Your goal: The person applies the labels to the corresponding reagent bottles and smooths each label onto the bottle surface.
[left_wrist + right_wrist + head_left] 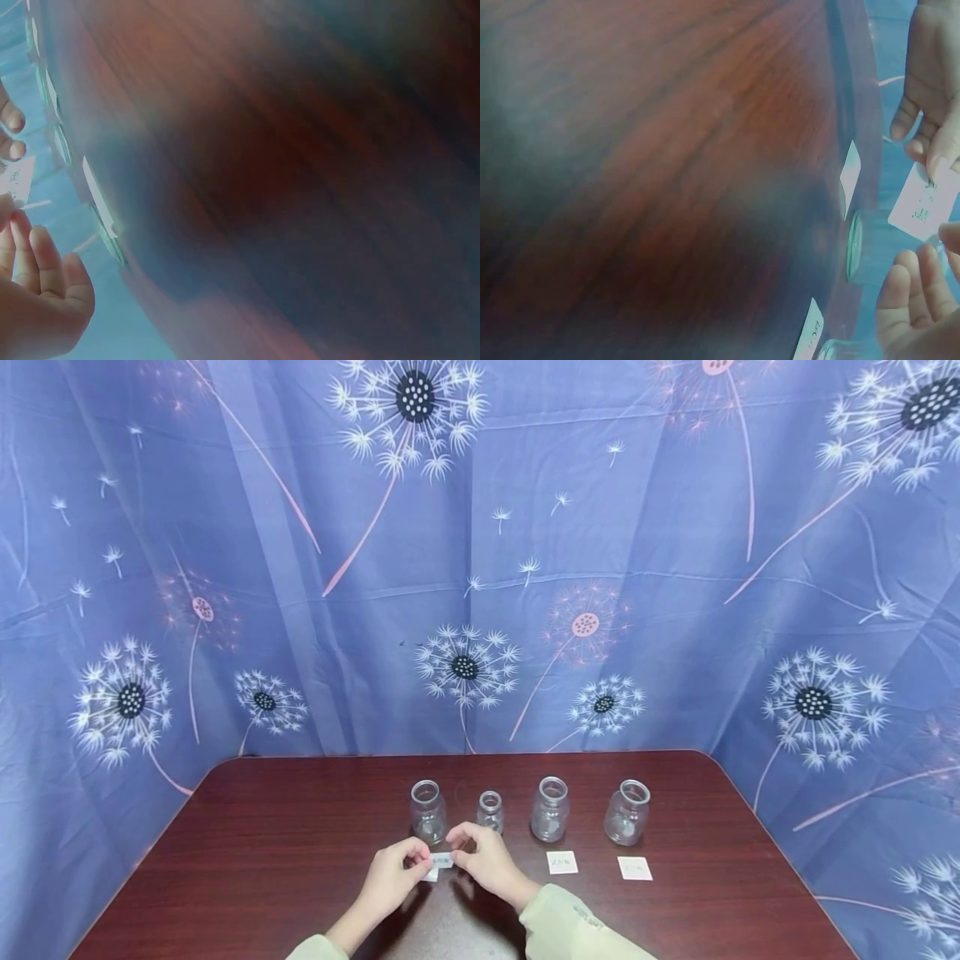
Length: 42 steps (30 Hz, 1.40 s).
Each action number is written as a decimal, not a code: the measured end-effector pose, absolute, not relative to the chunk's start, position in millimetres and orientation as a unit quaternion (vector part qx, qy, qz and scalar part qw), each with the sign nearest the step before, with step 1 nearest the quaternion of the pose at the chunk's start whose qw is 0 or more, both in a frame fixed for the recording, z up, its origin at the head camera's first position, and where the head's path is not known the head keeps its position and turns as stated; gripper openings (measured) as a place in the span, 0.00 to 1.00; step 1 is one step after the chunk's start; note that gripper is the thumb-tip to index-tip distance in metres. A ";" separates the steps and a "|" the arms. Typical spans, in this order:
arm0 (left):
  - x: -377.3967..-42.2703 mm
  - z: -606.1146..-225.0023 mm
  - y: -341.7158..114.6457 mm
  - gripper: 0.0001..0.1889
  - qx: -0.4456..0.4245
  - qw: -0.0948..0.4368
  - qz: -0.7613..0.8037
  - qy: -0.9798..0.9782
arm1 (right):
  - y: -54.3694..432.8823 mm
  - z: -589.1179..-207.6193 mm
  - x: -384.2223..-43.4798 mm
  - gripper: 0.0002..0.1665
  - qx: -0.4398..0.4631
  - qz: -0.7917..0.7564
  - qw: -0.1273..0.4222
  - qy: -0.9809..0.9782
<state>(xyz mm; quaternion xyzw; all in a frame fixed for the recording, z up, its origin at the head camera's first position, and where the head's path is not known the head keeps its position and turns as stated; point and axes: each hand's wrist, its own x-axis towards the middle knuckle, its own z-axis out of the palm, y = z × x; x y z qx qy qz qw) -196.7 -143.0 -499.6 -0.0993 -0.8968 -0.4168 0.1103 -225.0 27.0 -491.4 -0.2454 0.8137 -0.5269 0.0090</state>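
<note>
Between both hands a small white paper card (442,860) with dark handwriting is held up in front of the glass jars. My left hand (396,874) pinches its left end between thumb and fingertips. The right hand (486,860) has its thumb and fingers at the other end, pinching the card's edge. In the right wrist view the written face of the card (924,202) shows, with the left thumb over one corner. Below it, another white card (431,876) lies on the table, partly covered by the left hand.
Several open, clear glass jars stand in a row: one at the left (428,814), a smaller jar (490,810) partly behind the right hand, and taller ones (550,814) (627,817) rightward. Written cards (562,862) (635,868) lie before these. A flowered blue curtain (510,543) hangs behind the brown table (247,860).
</note>
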 end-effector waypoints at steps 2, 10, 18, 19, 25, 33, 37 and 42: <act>-198.2 -500.0 -144.6 0.07 -0.080 0.109 -0.425 -0.895 | 26.3 -492.6 -228.6 0.09 -0.238 -0.521 0.003 0.820; -204.2 -502.0 -148.0 0.05 -0.036 0.102 -0.441 -0.891 | 18.9 -492.0 -237.8 0.04 -0.213 -0.520 -0.009 0.827; -213.3 -504.0 -148.0 0.03 -0.005 0.102 -0.471 -0.876 | 9.9 -491.8 -245.4 0.04 -0.194 -0.522 -0.012 0.830; -214.2 -504.1 -147.8 0.04 0.002 0.101 -0.473 -0.876 | 8.9 -491.8 -246.3 0.04 -0.193 -0.523 -0.015 0.830; -218.4 -505.8 -145.9 0.04 0.035 0.105 -0.459 -0.882 | 3.0 -492.8 -251.0 0.05 -0.178 -0.501 -0.048 0.845; -221.2 -507.4 -146.6 0.04 0.049 0.126 -0.430 -0.892 | -3.9 -494.8 -252.1 0.06 -0.166 -0.490 -0.064 0.854; -222.3 -508.8 -146.8 0.05 0.053 0.130 -0.418 -0.898 | -5.3 -496.2 -251.7 0.06 -0.162 -0.488 -0.068 0.855; -223.2 -510.1 -147.4 0.05 0.061 0.134 -0.405 -0.902 | -5.5 -497.5 -251.5 0.05 -0.160 -0.495 -0.064 0.851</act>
